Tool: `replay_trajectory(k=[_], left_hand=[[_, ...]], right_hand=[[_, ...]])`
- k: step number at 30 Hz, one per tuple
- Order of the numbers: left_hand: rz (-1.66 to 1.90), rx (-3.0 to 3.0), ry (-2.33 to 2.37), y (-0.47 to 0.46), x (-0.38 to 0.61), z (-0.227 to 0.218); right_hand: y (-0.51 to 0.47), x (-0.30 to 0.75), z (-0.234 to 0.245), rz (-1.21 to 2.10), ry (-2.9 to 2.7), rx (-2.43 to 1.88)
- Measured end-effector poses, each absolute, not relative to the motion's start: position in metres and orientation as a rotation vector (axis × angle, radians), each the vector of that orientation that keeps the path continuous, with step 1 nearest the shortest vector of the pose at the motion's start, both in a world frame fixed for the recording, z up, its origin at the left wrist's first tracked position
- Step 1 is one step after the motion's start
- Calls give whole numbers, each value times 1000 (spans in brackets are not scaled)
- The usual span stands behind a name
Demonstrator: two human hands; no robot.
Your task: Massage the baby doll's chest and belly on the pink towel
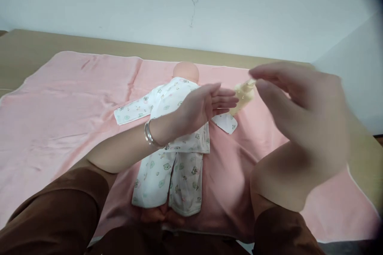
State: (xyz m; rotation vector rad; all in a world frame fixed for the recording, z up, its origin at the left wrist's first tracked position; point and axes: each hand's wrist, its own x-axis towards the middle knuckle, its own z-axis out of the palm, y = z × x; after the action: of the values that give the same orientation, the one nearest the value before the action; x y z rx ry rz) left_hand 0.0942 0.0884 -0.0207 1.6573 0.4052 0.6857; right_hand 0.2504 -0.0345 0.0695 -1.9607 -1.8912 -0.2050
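Observation:
My left hand [206,105] is held over a doll's body, fingers stretched out and palm turned to the right; it holds nothing. A metal bangle [151,133] circles that wrist. Blurred by motion, my right hand [302,115] is raised at the right, thumb and fingers curved with a gap between them. Just past its fingertips is a small bottle of pale yellow liquid [243,97], its neck overlapped by the fingers; contact is not clear. The doll [186,71] lies in a white printed top [166,95] and matching trousers [155,179].
A pink blanket [98,83] with wrinkles lies under the doll on a wooden table [32,51]. Behind the table rises a pale wall [119,8] with a thin crack-like line. The table's right edge meets another wall section.

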Motion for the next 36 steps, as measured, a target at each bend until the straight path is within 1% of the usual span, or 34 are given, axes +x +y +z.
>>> replay_trajectory(k=[1,2,6,9,12,15,18,22,25,28,32,36], left_hand=[[654,1678,394,98,102,-18],[643,1706,382,108,109,-17],[650,1714,328,133,134,-28],[636,1695,321,134,145,-37],[692,1747,378,126,144,-38],[683,1730,391,113,129,-32],[636,1666,398,95,99,-20],[709,1722,456,71,47,4],[713,1542,458,57,14,25],[781,1200,475,50,-6,37],[936,975,577,54,-12,34],[846,942,562,64,-13,16]], right_hand=[[-25,252,66,-323,-1807,-1980],[-15,254,60,-338,-1779,-2028],[18,267,36,-30,-1922,-2125],[26,276,29,128,-1970,-2198],[24,279,31,209,-1963,-2261],[16,272,36,157,-1946,-2233],[3,254,42,70,-2021,-2092],[-7,217,45,188,-2294,-1660],[1,188,31,238,-2382,-1375],[15,163,2,158,-2368,-1161],[26,137,-32,72,-2253,-1059],[26,120,-45,176,-2200,-1084]])
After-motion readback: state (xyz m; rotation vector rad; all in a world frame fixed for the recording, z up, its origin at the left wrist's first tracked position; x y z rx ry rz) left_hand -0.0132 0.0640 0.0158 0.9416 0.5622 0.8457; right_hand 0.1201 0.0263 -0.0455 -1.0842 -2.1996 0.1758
